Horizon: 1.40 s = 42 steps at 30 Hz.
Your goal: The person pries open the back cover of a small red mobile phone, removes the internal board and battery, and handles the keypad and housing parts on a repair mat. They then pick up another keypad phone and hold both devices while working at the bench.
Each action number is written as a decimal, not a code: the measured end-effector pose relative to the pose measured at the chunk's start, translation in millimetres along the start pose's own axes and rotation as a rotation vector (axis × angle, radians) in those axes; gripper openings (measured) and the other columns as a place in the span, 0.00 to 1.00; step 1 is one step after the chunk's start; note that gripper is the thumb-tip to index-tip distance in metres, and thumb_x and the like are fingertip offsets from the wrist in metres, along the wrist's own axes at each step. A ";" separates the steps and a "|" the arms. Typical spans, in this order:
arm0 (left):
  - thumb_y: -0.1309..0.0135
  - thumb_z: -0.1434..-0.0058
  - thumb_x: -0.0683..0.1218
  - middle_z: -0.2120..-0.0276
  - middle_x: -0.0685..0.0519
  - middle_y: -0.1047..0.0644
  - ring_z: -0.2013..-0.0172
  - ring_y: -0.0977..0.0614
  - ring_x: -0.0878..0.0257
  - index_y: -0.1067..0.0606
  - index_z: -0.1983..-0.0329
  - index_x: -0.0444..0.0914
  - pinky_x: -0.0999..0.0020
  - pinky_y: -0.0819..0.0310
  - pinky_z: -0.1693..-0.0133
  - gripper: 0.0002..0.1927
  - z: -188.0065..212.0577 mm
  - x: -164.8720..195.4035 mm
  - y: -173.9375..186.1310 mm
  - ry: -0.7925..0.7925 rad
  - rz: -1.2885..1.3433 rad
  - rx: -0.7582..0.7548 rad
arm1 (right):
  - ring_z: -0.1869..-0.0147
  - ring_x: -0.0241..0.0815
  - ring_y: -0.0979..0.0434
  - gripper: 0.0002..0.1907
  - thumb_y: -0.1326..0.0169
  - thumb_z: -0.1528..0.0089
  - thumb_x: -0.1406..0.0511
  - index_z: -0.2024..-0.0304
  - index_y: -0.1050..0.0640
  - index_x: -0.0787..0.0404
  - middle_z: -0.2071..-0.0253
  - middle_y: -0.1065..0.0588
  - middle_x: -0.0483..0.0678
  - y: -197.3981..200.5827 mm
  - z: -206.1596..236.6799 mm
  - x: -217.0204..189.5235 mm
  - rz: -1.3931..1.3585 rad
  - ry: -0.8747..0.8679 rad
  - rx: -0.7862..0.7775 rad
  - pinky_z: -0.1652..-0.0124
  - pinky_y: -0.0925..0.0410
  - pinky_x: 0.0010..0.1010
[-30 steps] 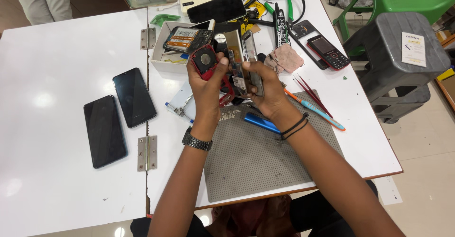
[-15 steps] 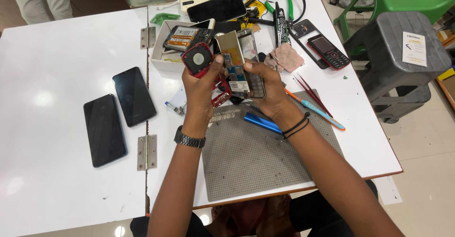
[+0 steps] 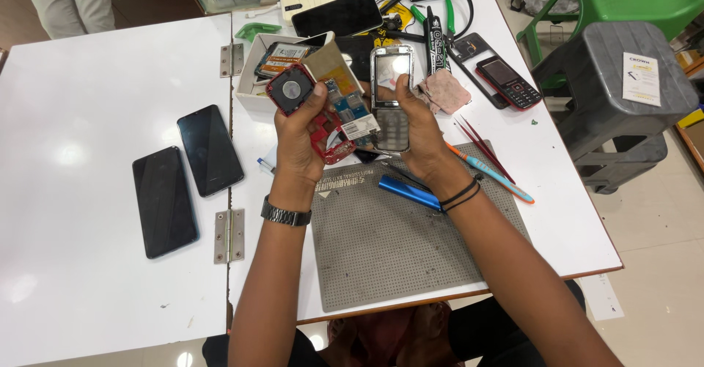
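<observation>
Holding keypad phone (image 3: 390, 99) upright in right hand (image 3: 419, 129), long axis vertical, left hand (image 3: 299, 136) gripping red housing (image 3: 293, 90).

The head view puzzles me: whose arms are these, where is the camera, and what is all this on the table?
There is no machine here. A person wears the camera on the head, so it looks down along their own two arms. The left hand, with a wristwatch, holds a red phone casing together with a circuit board. The right hand holds a silver keypad phone. Below them a grey work mat lies on the white table. Two black smartphones lie to the left, a red keypad phone and tweezers to the right, and a blue tool rests on the mat.
</observation>
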State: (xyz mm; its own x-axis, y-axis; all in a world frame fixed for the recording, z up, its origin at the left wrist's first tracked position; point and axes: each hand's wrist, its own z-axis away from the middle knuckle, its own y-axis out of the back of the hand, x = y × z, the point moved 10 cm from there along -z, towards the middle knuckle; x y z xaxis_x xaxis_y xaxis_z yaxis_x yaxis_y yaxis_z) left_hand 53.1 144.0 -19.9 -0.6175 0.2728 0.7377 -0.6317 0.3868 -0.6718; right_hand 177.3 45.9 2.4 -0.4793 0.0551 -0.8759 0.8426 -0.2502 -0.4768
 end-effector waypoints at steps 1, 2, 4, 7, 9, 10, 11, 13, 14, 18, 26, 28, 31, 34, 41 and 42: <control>0.35 0.37 0.45 0.60 0.49 0.21 0.61 0.17 0.60 0.27 0.47 0.34 0.63 0.17 0.56 0.19 -0.1 0.5 -1.3 0.014 0.041 -0.009 | 0.59 0.37 0.16 0.36 0.62 0.32 0.44 0.40 0.25 0.67 0.57 0.20 0.49 -2.9 0.4 -2.0 -0.004 0.024 -0.027 0.62 0.22 0.32; 0.36 0.38 0.45 0.59 0.49 0.21 0.59 0.16 0.60 0.27 0.47 0.34 0.62 0.17 0.56 0.20 0.0 1.1 -3.1 0.030 0.082 -0.019 | 0.62 0.38 0.17 0.35 0.61 0.30 0.46 0.40 0.25 0.68 0.59 0.21 0.49 -5.3 0.7 -3.5 -0.009 0.048 -0.052 0.65 0.23 0.32; 0.38 0.38 0.46 0.58 0.48 0.21 0.58 0.16 0.59 0.28 0.46 0.34 0.61 0.16 0.55 0.20 0.9 3.0 -6.7 0.056 0.154 -0.034 | 0.67 0.41 0.18 0.27 0.58 0.30 0.51 0.42 0.27 0.66 0.61 0.22 0.51 -7.1 0.8 -5.6 -0.022 0.097 -0.083 0.69 0.24 0.34; 0.40 0.37 0.47 0.58 0.47 0.20 0.58 0.16 0.58 0.29 0.45 0.33 0.61 0.16 0.57 0.21 2.8 6.2 -7.1 0.073 0.220 -0.028 | 0.69 0.46 0.19 0.17 0.53 0.35 0.63 0.45 0.32 0.62 0.60 0.22 0.55 -5.6 2.3 -7.3 -0.018 0.152 -0.104 0.71 0.23 0.38; 0.40 0.37 0.48 0.57 0.46 0.21 0.58 0.16 0.59 0.29 0.44 0.33 0.61 0.16 0.56 0.22 2.9 7.3 -4.2 0.067 0.223 -0.003 | 0.69 0.48 0.19 0.18 0.52 0.38 0.69 0.45 0.33 0.64 0.59 0.22 0.58 -5.7 3.1 -8.1 0.025 0.173 -0.121 0.70 0.23 0.39; 0.40 0.37 0.47 0.57 0.46 0.21 0.57 0.16 0.59 0.29 0.44 0.33 0.61 0.16 0.56 0.22 2.7 7.5 -4.3 0.060 0.221 -0.007 | 0.69 0.48 0.19 0.19 0.52 0.39 0.70 0.45 0.33 0.63 0.59 0.22 0.58 -3.8 2.7 -5.7 0.013 0.146 -0.098 0.70 0.23 0.39; 0.40 0.36 0.47 0.56 0.46 0.21 0.57 0.16 0.59 0.29 0.43 0.33 0.61 0.16 0.56 0.22 2.5 7.4 -4.5 0.053 0.220 -0.010 | 0.69 0.49 0.18 0.19 0.52 0.40 0.71 0.45 0.34 0.63 0.58 0.21 0.58 -1.4 2.2 -2.6 0.001 0.118 -0.075 0.70 0.22 0.39; 0.40 0.36 0.46 0.56 0.46 0.21 0.57 0.16 0.58 0.29 0.43 0.33 0.61 0.16 0.56 0.21 2.5 6.5 -5.2 0.045 0.212 -0.017 | 0.67 0.49 0.17 0.20 0.52 0.40 0.72 0.44 0.34 0.63 0.56 0.21 0.59 -0.6 1.4 -1.8 -0.001 0.120 -0.053 0.70 0.22 0.39; 0.40 0.35 0.47 0.56 0.46 0.21 0.57 0.16 0.58 0.29 0.44 0.33 0.61 0.17 0.56 0.21 2.6 6.2 -5.6 0.044 0.207 -0.022 | 0.66 0.49 0.17 0.20 0.52 0.39 0.72 0.44 0.34 0.63 0.55 0.21 0.60 -2.2 1.1 -4.2 0.009 0.149 -0.053 0.70 0.22 0.39; 0.39 0.38 0.47 0.58 0.47 0.21 0.59 0.16 0.57 0.28 0.45 0.34 0.60 0.16 0.57 0.21 1.7 9.3 -6.5 0.046 0.221 -0.039 | 0.54 0.48 0.17 0.22 0.49 0.36 0.73 0.41 0.38 0.61 0.50 0.22 0.61 -13.6 3.1 -12.7 0.000 0.226 -0.150 0.60 0.19 0.40; 0.33 0.43 0.45 0.55 0.51 0.21 0.55 0.17 0.62 0.27 0.46 0.36 0.66 0.19 0.52 0.23 1.4 12.6 1.9 -0.104 -0.048 0.049 | 0.51 0.42 0.18 0.19 0.55 0.29 0.60 0.39 0.34 0.62 0.50 0.23 0.57 -0.3 3.0 -20.2 0.020 0.312 -0.017 0.55 0.23 0.31; 0.31 0.44 0.46 0.55 0.52 0.20 0.55 0.17 0.64 0.26 0.47 0.36 0.68 0.19 0.52 0.24 4.6 8.9 -2.1 -0.140 -0.160 0.050 | 0.49 0.41 0.19 0.22 0.59 0.27 0.54 0.39 0.32 0.62 0.50 0.24 0.54 1.1 4.6 -23.5 0.066 0.347 0.021 0.52 0.25 0.29; 0.29 0.45 0.47 0.59 0.52 0.19 0.58 0.16 0.64 0.24 0.52 0.35 0.68 0.18 0.54 0.22 9.9 7.4 -9.3 -0.180 -0.312 0.058 | 0.47 0.39 0.21 0.29 0.63 0.27 0.47 0.40 0.31 0.63 0.50 0.23 0.53 -4.0 10.1 -27.7 0.150 0.400 0.034 0.49 0.27 0.28; 0.28 0.45 0.48 0.61 0.52 0.17 0.61 0.15 0.65 0.23 0.55 0.35 0.69 0.18 0.56 0.20 15.2 14.4 -17.3 -0.239 -0.434 0.073 | 0.42 0.39 0.24 0.32 0.66 0.27 0.44 0.40 0.30 0.63 0.46 0.25 0.52 -4.1 11.7 -29.3 0.231 0.399 0.080 0.42 0.31 0.30; 0.30 0.45 0.48 0.64 0.53 0.16 0.64 0.15 0.68 0.23 0.56 0.35 0.73 0.17 0.59 0.19 27.5 25.3 -38.2 -0.386 -0.590 0.077 | 0.34 0.39 0.31 0.32 0.64 0.28 0.46 0.36 0.30 0.63 0.40 0.28 0.49 1.1 4.1 -21.8 0.181 0.314 0.138 0.35 0.37 0.32; 0.30 0.44 0.48 0.64 0.53 0.16 0.64 0.15 0.68 0.23 0.56 0.35 0.73 0.18 0.59 0.19 29.0 26.6 -39.3 -0.410 -0.610 0.084 | 0.36 0.39 0.30 0.32 0.63 0.28 0.46 0.37 0.29 0.63 0.41 0.27 0.49 -1.4 3.9 -21.9 0.177 0.310 0.118 0.36 0.36 0.32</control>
State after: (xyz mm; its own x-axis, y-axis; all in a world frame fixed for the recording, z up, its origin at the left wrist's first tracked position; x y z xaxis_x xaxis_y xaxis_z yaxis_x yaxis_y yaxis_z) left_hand 47.9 110.5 24.2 -0.2606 -0.3269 0.9084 -0.9421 0.2916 -0.1654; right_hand 185.7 41.2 22.5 -0.2162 0.2866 -0.9334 0.8633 -0.3905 -0.3198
